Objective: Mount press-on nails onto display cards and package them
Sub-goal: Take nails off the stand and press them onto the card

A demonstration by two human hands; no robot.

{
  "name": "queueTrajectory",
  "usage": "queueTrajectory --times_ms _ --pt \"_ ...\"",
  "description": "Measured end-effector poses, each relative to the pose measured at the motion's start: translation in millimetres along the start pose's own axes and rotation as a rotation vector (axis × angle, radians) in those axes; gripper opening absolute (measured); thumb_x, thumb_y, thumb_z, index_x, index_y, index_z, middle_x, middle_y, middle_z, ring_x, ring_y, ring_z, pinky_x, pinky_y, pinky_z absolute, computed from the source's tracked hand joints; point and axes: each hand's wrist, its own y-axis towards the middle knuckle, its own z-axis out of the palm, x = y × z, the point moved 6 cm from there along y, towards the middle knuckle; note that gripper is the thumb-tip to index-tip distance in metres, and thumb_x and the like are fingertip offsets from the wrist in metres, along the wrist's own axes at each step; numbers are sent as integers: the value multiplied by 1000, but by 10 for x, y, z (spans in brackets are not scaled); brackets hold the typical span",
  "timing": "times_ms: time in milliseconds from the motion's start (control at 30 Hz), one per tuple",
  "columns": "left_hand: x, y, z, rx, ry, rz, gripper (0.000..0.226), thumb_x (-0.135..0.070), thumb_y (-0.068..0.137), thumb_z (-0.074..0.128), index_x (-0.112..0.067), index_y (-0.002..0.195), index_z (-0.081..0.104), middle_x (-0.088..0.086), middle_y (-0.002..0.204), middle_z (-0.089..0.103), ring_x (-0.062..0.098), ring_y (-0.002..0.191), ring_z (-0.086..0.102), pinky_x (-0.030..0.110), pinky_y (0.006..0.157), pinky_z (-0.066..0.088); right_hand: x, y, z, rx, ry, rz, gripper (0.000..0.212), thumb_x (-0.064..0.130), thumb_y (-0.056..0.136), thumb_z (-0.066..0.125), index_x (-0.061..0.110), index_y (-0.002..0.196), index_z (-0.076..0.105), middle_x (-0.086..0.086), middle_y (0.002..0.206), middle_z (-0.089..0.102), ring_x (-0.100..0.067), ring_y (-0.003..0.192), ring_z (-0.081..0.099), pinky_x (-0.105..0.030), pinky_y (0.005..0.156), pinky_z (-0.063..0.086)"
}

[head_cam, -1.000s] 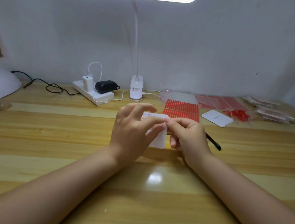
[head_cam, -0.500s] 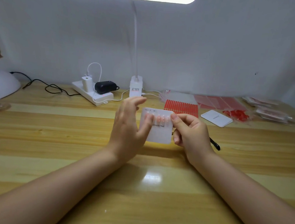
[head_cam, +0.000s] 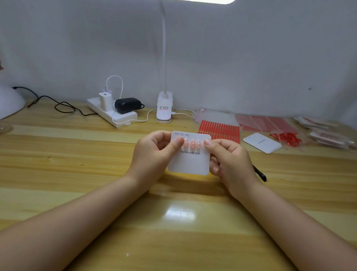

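A white display card (head_cam: 189,162) printed "Handmade Nail" stands upright above the wooden table, facing me. A row of pink press-on nails (head_cam: 192,144) sits across its upper part. My left hand (head_cam: 152,154) pinches the card's left edge, thumb on the leftmost nail. My right hand (head_cam: 228,160) pinches the right edge, thumb near the rightmost nail. A black pen (head_cam: 260,174) pokes out from under my right hand; I cannot tell whether the hand holds it.
Behind the card lie a red adhesive-strip sheet (head_cam: 219,128), a spare white card (head_cam: 262,142), loose red nails (head_cam: 286,138) and clear bags (head_cam: 327,134) at the right. A power strip (head_cam: 113,113), lamp base (head_cam: 164,108) and white dome device (head_cam: 0,102) line the back.
The card has been turned from under my left fingers to face me upright. My left hand shifted from covering it to pinching its left edge; both thumbs now rest on the nail row.
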Motion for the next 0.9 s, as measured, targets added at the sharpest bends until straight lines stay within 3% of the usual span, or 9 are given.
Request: queueTrajectory --times_ms 167,433,600,700,800,900 --pt "4 -15 17 5 -44 10 2 -15 86 66 -14 88 67 -5 82 72 4 75 68 16 64 52 -2 11 -2 30 -127 -23 24 19 94 58 3 76 62 -15 62 45 -11 38 34 -19 40 28" --pt "-1 -21 38 14 -95 17 6 -10 87 65 -15 86 66 -12 75 72 0 71 66 13 61 49 14 -13 21 23 -156 -49 24 14 96 56 -4 81 59 1 44 39 -7 37 31 -17 39 26" --pt "22 -18 39 5 -112 -5 4 -11 87 65 -13 88 67 -7 80 73 3 74 68 15 63 51 22 -9 16 -23 -169 -78 26 14 94 58 -11 87 59 -9 58 43 -7 40 33 -17 40 27" --pt "23 -16 28 -1 -115 -7 4 -12 87 65 -14 90 67 -7 82 73 3 77 68 15 64 51 9 -19 24 22 -89 -67 29 19 95 57 -8 84 61 -11 57 46 -9 37 34 -17 39 27" --pt "18 -14 20 -4 -115 -3 4 -13 87 65 -15 90 67 -8 82 73 3 77 68 13 64 50 15 -18 42 102 34 -39 35 25 97 52 -6 85 63 -17 70 58 -10 36 35 -16 36 26" --pt "5 -19 29 6 -112 13 4 -12 87 65 -16 89 66 -11 80 73 2 76 68 13 64 50 18 -14 34 95 36 -33 43 30 92 56 -11 82 60 -19 70 53 -10 37 34 -15 36 26"
